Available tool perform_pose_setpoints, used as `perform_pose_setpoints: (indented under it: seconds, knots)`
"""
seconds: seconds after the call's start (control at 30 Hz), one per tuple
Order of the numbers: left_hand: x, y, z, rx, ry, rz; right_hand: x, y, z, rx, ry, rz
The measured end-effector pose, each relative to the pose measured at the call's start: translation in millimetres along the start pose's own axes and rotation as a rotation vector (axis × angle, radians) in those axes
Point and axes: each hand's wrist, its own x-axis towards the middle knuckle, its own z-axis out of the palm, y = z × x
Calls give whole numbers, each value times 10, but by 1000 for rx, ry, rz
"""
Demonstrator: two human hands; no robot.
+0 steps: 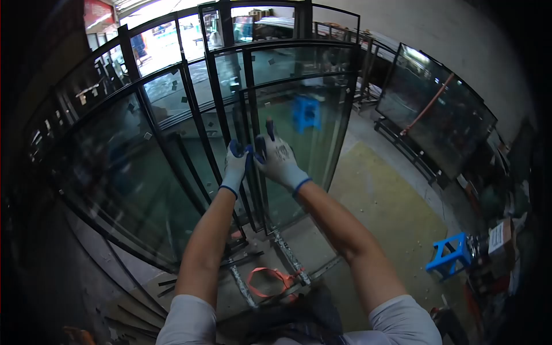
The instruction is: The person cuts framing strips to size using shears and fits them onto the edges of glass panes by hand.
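A black-framed glass window panel [310, 155] leans upright in front of me among other framed panels. My left hand [234, 167], in a white glove with dark blue fingertips, is closed around the panel's dark vertical frame edge. Just to its right, my right hand [280, 161] wears a matching glove and grips the same edge area, one finger pointing up along the glass. The fingertips on the far side of the frame are partly hidden. Small square pads dot the glass of the neighbouring panel [109, 167] on the left.
A glass pane [431, 103] with an orange strap rests on a rack at right. A blue stool [450, 255] stands lower right near a cardboard box [500, 237]. An orange strap coil [265, 282] lies by white-spattered rails [290, 256] near my feet. Dark strips [129, 319] lie lower left.
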Motion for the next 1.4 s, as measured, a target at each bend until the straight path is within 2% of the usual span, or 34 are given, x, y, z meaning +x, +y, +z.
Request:
perform_pose_setpoints:
  seconds: [0.1,0.17,0.2,0.3,0.37,0.4,0.47,0.53,0.6,0.63,0.67,0.7,0.73,0.77,0.8,0.83,0.87,0.93,0.97,1.0,1.1,1.2,1.27,1.3,1.33,1.4]
  knots:
    - [136,-211,134,-553,80,-139,661,165,203,-123,-1,-64]
    - [233,-147,189,-501,6,-82,889,265,324,-164,58,-89]
    - [211,-100,199,-471,-40,-74,913,264,308,-147,-16,-92]
    - [292,-981,313,-323,-6,145,916,221,319,-84,-82,-108]
    - [212,-1149,377,-1272,-39,-161,862,202,295,-52,-169,-146]
    - [137,-1145,269,-944,17,-123,818,210,266,2,-228,-143]
    - [-45,-1130,-178,-307,98,-56,767,331,288,213,-190,-241]
    - [-93,-1103,-239,287,89,17,498,611,56,676,-188,-301]
    - [-257,-250,274,148,183,-96,117,1241,-217,842,128,-276]
    - [-351,217,541,75,235,-147,-63,1699,-336,867,301,-183]
    - [-402,107,616,-77,311,-146,-229,2360,-374,736,443,-113]
    - [-480,-30,625,-143,339,-171,-386,2873,-457,794,627,210]
    - [-660,-154,673,-292,321,-149,-486,3489,-500,996,817,440]
    - [-846,-274,721,-441,302,-130,-619,4237,-405,951,900,478]
    - [-1048,-643,741,-353,294,-102,-678,4706,-353,855,925,677]
    - [-1224,-971,723,-265,283,-64,-740,5100,-249,868,877,756]
    - [-1329,-612,937,-107,352,-41,-700,5451,-100,891,825,814]
    - [-1500,-499,1007,-212,418,-152,-709,5928,275,1363,530,653]
    - [-1568,-390,1053,-249,443,-169,-811,6212,417,1188,432,552]
    - [-1710,-496,1018,-193,428,-181,-792,5909,277,1149,519,594]
    - [-1971,-1071,1010,-307,499,-339,-594,5673,16,1359,340,798]
    - [-2558,-1007,1203,-587,659,-373,-578,5733,20,1254,346,789]
    - [-2510,-902,1185,-635,617,-21,-564,5602,-41,1232,373,740]
    - [-2482,-834,1179,-672,575,154,-634,5516,-132,1194,371,729]
    - [-2646,-469,1153,-618,623,56,-736,5424,-224,1145,341,731]
    - [-2722,351,1061,-538,701,26,-795,5066,-248,1140,263,698]
